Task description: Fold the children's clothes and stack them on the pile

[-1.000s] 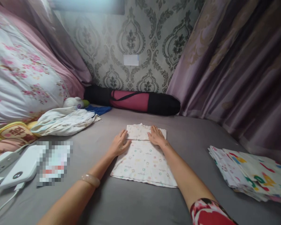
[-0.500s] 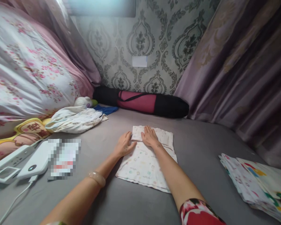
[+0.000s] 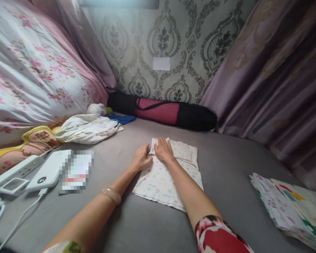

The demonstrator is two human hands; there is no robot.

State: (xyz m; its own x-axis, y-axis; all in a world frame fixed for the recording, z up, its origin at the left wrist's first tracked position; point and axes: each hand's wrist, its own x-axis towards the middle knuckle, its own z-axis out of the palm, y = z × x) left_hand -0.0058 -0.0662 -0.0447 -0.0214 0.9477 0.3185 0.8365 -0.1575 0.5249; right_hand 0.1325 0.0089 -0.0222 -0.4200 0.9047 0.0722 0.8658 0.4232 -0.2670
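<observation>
A white cloth (image 3: 158,186) with a small coloured print lies on the grey sheet, its far part folded over into a band. My right hand (image 3: 163,150) rests flat on this folded band near its left end, fingers stretched out. At the band's left edge is my left hand (image 3: 142,159), its thumb apart from the fingers and touching the cloth's side. A pale bangle (image 3: 112,195) circles my left wrist. The right forearm covers part of the cloth's right side.
Folded printed cloths (image 3: 292,207) are stacked at the right. At the left are a power bank (image 3: 48,172), a power strip (image 3: 18,172), a blurred packet (image 3: 77,172), a crumpled white cloth (image 3: 91,128) and a yellow cushion (image 3: 18,153). A black and pink long bag (image 3: 158,110) lies along the wall.
My right hand has slid left along the folded band towards its left end. The left hand stays at the edge. The view has tilted slightly downwards.
</observation>
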